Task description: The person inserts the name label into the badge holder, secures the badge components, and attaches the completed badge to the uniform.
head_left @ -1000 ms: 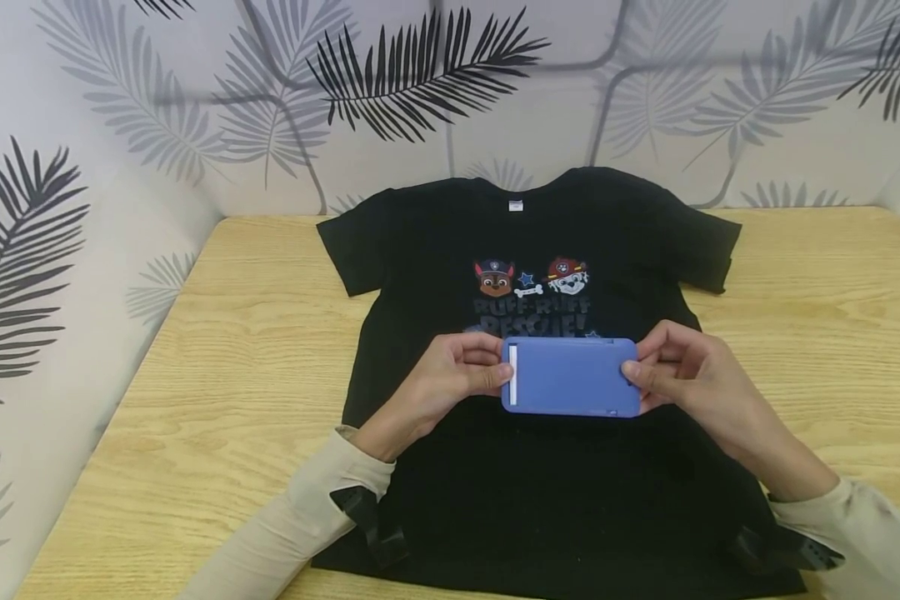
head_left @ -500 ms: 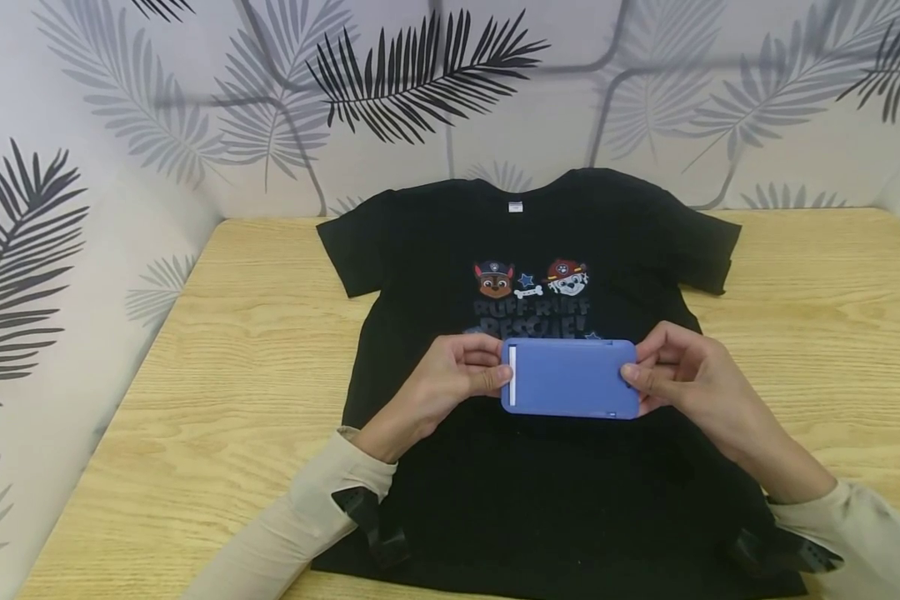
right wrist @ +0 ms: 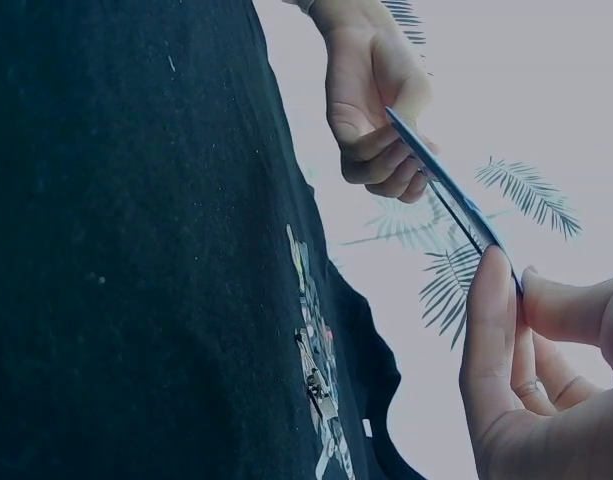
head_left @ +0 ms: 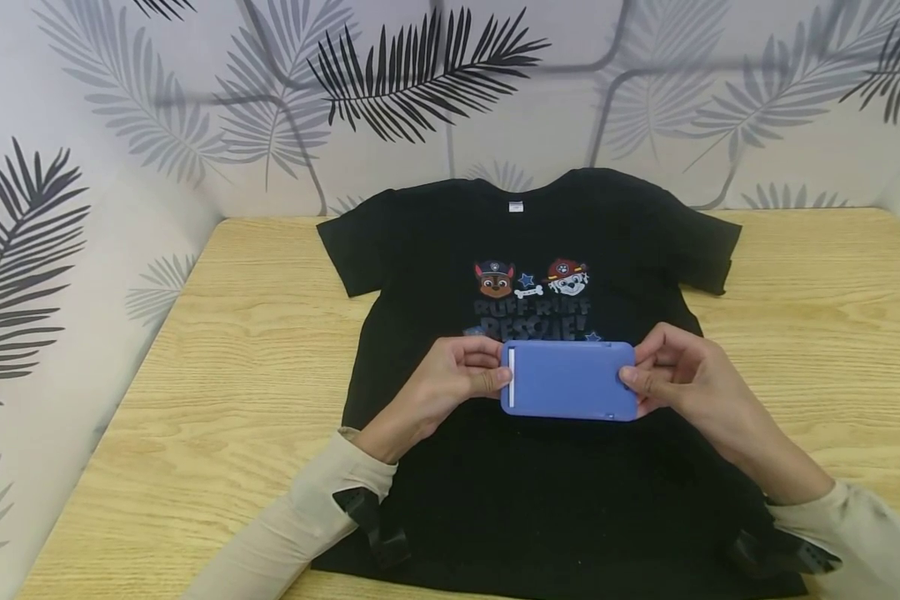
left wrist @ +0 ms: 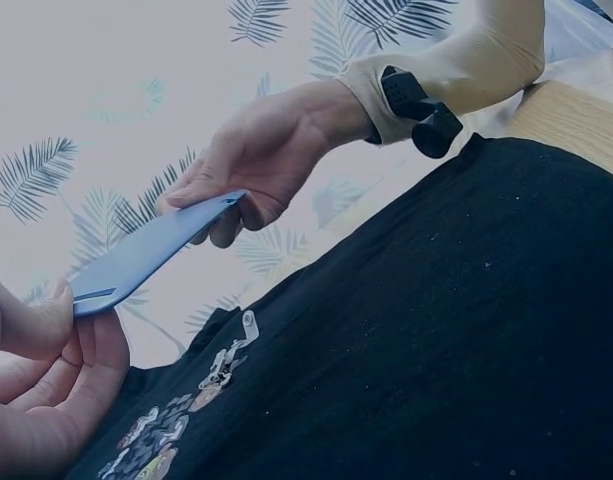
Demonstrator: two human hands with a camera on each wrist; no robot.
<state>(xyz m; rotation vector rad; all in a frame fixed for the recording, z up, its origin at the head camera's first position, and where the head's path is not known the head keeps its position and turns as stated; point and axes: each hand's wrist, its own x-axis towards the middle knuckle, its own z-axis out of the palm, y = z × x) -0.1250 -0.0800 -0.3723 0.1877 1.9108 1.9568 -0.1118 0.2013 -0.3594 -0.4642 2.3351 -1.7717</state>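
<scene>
A flat blue rectangular plastic case (head_left: 570, 379) with rounded corners and a white strip near its left end is held up over a black T-shirt (head_left: 555, 500). My left hand (head_left: 457, 375) pinches the left end, thumb on the face and fingers behind. At the opposite end my right hand (head_left: 678, 371) pinches it the same way. Seen from the left wrist, the case (left wrist: 151, 245) is thin and stands apart from the fabric. The right wrist view shows the case (right wrist: 456, 200) nearly edge-on.
Spread flat, the shirt has a cartoon dog print (head_left: 531, 283) on its chest, partly covered by the case in the head view. Beneath lies a wood-grain table (head_left: 247, 333). Behind it rises a leaf-patterned backdrop (head_left: 495, 108). Black wrist cameras (head_left: 375, 529) sit on the beige sleeves.
The blue case and both hands have shifted very slightly toward the near side. Both grips look the same, and the T-shirt lies as before.
</scene>
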